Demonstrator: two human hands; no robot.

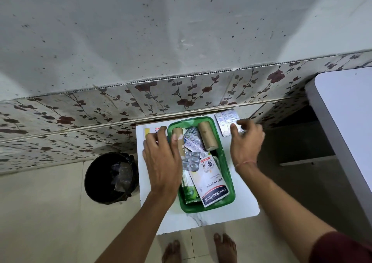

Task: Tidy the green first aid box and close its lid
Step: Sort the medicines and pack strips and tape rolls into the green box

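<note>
**Both hands over the open green box, lid not in view**

Your white table [237, 202] sits under both forearms, pushed against the floral-tiled wall [181, 93]. A black bin [109, 178] stands on the floor well out past your left wrist.

The green first aid box [226, 174] lies open on the table between your two hands, long side running away from you. Nearest you inside it: a Hansaplast plaster pack [211, 188], tilted, with a green packet [189, 192] just beside it toward your left forearm. Beyond those, a heap of silver pill strips [191, 162]. At the far end, a brown bandage roll [207, 135] leans between your hands, nearer the right.

Your left hand [161, 158] hangs over the box's left rim, fingers spread wide, thumb touching a second brown roll [180, 143]; whether it actually grips the roll, can't tell. Under its fingertips, outside the box, a flat yellow-and-white pack [150, 131] lies on the table.

Your right hand [246, 141] is spread loosely to the right of the box, fingertips on loose blister strips [226, 121] lying on the table's far right corner. Pressing or lifting, can't tell.
</note>
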